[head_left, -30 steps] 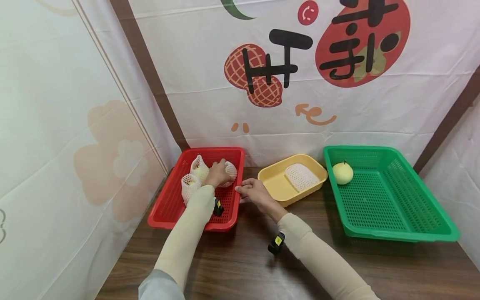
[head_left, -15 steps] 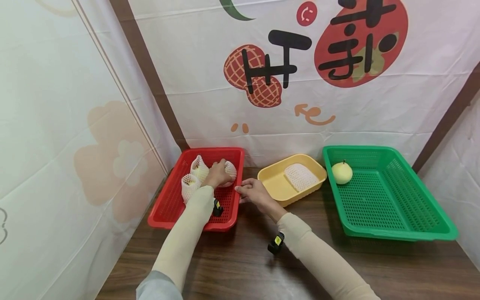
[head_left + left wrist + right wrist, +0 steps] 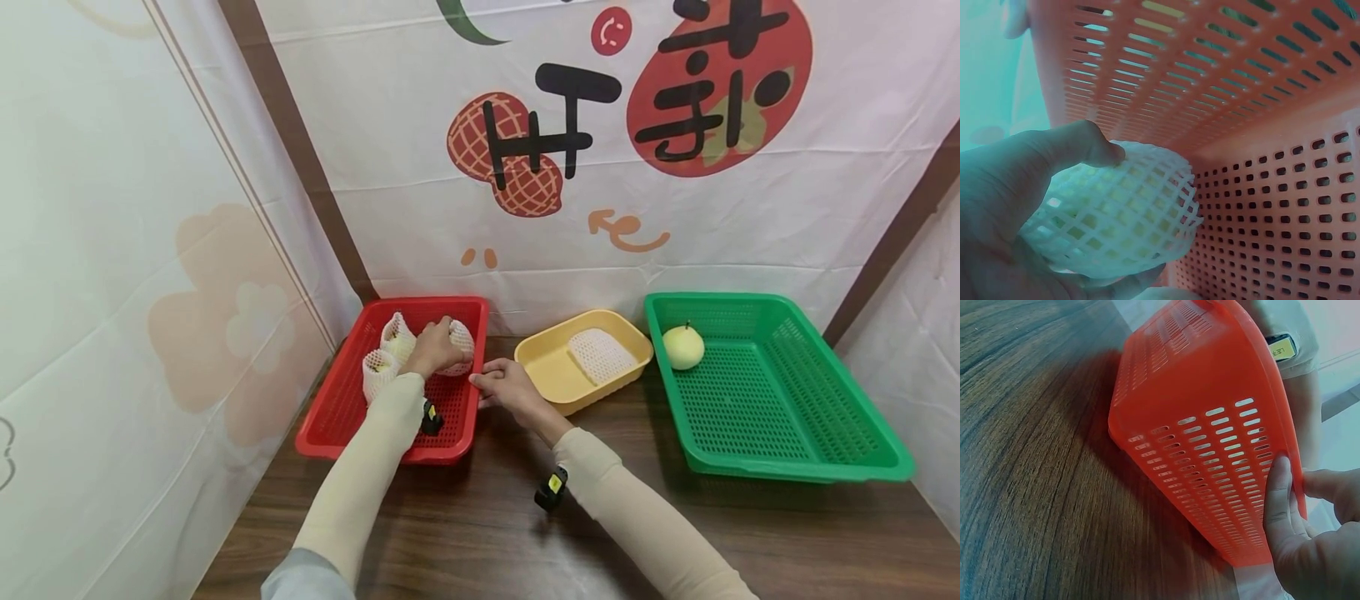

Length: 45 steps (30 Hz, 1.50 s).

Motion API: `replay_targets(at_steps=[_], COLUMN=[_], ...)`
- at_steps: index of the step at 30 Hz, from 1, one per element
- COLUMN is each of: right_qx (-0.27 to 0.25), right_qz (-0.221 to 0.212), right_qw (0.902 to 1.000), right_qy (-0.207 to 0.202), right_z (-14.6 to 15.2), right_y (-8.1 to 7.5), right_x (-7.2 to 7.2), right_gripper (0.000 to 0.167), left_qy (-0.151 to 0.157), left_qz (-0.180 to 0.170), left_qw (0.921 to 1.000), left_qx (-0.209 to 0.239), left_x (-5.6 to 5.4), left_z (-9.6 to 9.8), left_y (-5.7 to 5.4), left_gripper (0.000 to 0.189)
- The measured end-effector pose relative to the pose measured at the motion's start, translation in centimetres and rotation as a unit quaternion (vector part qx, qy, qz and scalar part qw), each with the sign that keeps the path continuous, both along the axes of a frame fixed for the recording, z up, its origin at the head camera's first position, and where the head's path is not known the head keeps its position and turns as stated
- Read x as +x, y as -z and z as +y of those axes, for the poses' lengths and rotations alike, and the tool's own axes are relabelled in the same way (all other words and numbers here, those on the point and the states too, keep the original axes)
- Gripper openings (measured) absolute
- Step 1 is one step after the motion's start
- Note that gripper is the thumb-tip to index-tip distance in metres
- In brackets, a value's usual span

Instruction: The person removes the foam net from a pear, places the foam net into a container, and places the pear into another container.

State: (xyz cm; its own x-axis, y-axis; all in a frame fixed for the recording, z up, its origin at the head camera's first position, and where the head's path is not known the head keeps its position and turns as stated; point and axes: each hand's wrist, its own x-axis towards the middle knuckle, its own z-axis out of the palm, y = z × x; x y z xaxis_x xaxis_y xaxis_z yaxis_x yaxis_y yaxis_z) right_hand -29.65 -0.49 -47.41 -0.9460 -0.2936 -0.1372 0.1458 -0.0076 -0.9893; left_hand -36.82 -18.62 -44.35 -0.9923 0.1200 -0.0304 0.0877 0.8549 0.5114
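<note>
In the head view, my left hand [image 3: 437, 348] reaches into the red basket [image 3: 330, 425] from the front. It holds a pale yellow fruit in a white foam net [image 3: 462, 343]; the left wrist view shows the thumb on top of the netted fruit [image 3: 1125, 209] and fingers beneath it. Two more netted fruits, one nearer [image 3: 378, 371] and one farther back [image 3: 397, 336], sit left of that hand. My right hand [image 3: 512, 385] pinches the basket's right rim, with the thumb on one side and fingers against the perforated outer wall [image 3: 1210, 456].
Right of the red basket stands a yellow tray [image 3: 551, 371] holding a flattened white foam net [image 3: 602, 354]. Farther right, a green basket [image 3: 750, 400] contains a bare pale yellow pear [image 3: 683, 347]. All stand on a dark wooden table [image 3: 480, 533], before a printed cloth backdrop.
My left wrist and forearm have shifted slightly left, while that hand stays at the netted fruit. The right hand keeps its place on the rim.
</note>
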Motion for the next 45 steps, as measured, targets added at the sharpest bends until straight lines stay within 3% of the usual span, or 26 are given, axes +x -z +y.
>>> replay_targets(at_steps=[24, 36, 45], right_qx=[-0.008, -0.025, -0.027], right_qz=[-0.001, -0.002, -0.004], right_qw=[0.9999, 0.9997, 0.9996], right_qy=[-0.008, -0.008, -0.006], right_z=[0.1, 0.1, 0.1], right_y=[0.4, 0.3, 0.3], right_x=[0.0, 0.1, 0.0], right_gripper=[0.038, 0.038, 0.039], left_qy=[0.029, 0.020, 0.023], left_qz=[0.047, 0.043, 0.035], left_qw=[0.9984, 0.9987, 0.9988], left_qx=[-0.007, 0.018, 0.025], left_x=[2.1, 3.4, 4.0], left_z=[-0.3, -1.0, -0.6], left_y=[-2.5, -4.6, -5.2], left_gripper=[0.092, 0.095, 0.101])
